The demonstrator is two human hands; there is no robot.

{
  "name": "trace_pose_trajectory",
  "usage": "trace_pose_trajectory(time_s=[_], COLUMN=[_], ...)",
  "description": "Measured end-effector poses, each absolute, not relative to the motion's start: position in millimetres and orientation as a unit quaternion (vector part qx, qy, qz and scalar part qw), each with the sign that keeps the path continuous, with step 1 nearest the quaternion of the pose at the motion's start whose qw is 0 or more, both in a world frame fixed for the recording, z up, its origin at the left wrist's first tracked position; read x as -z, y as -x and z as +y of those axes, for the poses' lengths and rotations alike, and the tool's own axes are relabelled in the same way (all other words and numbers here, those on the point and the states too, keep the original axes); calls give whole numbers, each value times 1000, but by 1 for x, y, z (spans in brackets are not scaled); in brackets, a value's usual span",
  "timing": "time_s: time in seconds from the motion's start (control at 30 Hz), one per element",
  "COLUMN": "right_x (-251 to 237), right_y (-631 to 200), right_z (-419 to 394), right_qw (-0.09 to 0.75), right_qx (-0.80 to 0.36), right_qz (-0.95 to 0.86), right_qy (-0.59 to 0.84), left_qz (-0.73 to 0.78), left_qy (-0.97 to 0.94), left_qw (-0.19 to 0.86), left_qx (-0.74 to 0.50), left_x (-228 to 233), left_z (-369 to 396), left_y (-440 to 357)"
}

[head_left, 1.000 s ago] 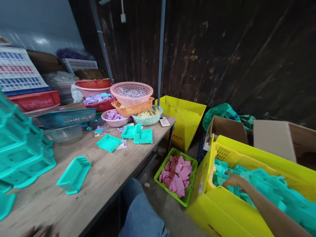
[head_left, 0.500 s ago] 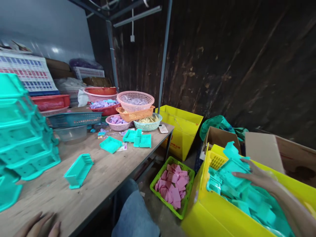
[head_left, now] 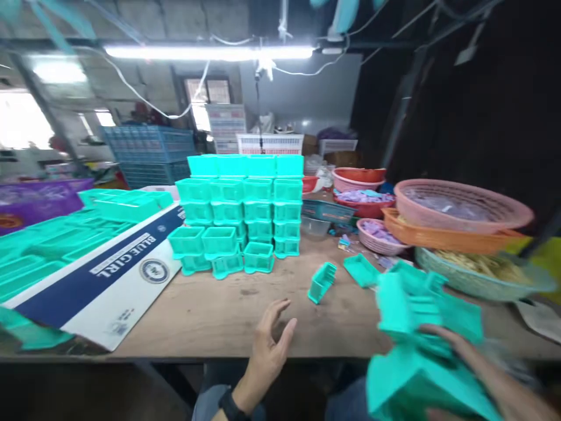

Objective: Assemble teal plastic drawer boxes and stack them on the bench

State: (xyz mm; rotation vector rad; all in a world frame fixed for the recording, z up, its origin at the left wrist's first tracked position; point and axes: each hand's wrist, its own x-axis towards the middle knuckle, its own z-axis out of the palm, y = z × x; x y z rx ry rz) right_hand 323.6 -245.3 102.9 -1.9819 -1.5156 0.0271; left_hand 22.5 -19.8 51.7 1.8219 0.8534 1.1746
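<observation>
My right hand (head_left: 477,362) grips a bunch of teal plastic box parts (head_left: 421,374) over the table's front edge at the right; motion blurs it and part of the fingers is hidden. My left hand (head_left: 268,345) is held near the front of the table, fingers apart and nothing in it. Beyond it, a single teal box part (head_left: 322,283) stands on the wood, and a flat teal piece (head_left: 360,270) lies to the right of that. Stacked teal boxes (head_left: 258,206) rise in several layers at the middle back of the table.
At the left, a white and blue carton (head_left: 144,275) holds many teal pieces. Pink, orange and pale green baskets (head_left: 464,225) are piled at the right. A clear tub (head_left: 315,227) and a blue basket (head_left: 328,210) sit behind. The wooden table (head_left: 197,321) has its edge before me.
The view has swung left from the yellow bin to the table. My right hand has brought teal parts from the bin over to the table. My left hand now hovers with fingers apart.
</observation>
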Motion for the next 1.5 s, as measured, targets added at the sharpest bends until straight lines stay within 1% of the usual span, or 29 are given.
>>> trace_pose_trajectory(time_s=[0.07, 0.13, 0.2, 0.3, 0.43, 0.57, 0.7, 0.83, 0.97, 1.07, 1.17, 1.33, 1.5], right_x=[-113, -125, -130, -121, -96, -83, -64, -34, -16, -15, -19, -26, -35], right_y=[-279, -235, -203, -193, -226, -254, -244, -212, -198, -204, -216, -231, -221], right_z=[-191, -143, -100, -49, -10, -21, -66, -93, -90, -79, -63, -36, -52], right_qw=[280, 227, 206, 200, 290, 339, 384, 353, 356, 371, 369, 368, 411], right_qx=[-113, -211, -238, -217, -63, 8, 71, 69, 84, 94, 100, 145, 145], right_qz=[-642, -666, -670, -691, -687, -658, -628, -651, -631, -623, -609, -560, -566], right_qy=[705, 678, 672, 660, 663, 673, 673, 668, 683, 683, 695, 728, 700], left_qz=[325, 312, 309, 349, 376, 362, 396, 440, 455, 450, 435, 440, 439], left_qy=[-641, -565, -522, -516, -529, -539, -550, -546, -515, -485, -460, -386, -331], left_qw=[494, 564, 591, 585, 591, 605, 565, 538, 551, 574, 605, 648, 670], left_qx=[-490, -515, -532, -520, -479, -461, -471, -468, -474, -483, -483, -487, -499], left_x=[-56, -61, -66, -69, -61, -52, -51, -54, -58, -65, -73, -76, -72], left_z=[-23, -20, -9, 16, 47, 55, 41, 31, 33, 32, 29, 25, 25], left_y=[-11, 2, 11, 10, -11, -24, -22, -29, -38, -32, -19, -1, 13])
